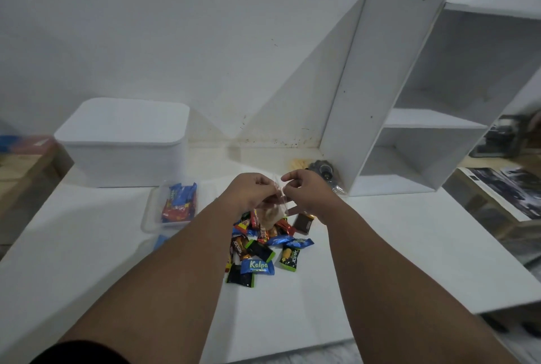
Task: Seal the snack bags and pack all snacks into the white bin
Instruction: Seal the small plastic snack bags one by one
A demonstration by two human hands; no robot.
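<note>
Both hands are raised over the middle of the white table and pinch the top edge of a small clear snack bag [273, 213] with pale brown snacks inside. My left hand [254, 190] pinches its left end, my right hand [306, 191] its right end. Below the bag lies a pile of several wrapped snacks [260, 252] in blue, green, red and brown. The white bin [123, 141] stands at the back left with its lid on.
A clear tray [152, 211] with red and blue snack packs sits in front of the bin. A white shelf unit [409, 100] leans at the back right, with a dark object [323, 172] and another clear bag at its base. The table's edge runs close on the right.
</note>
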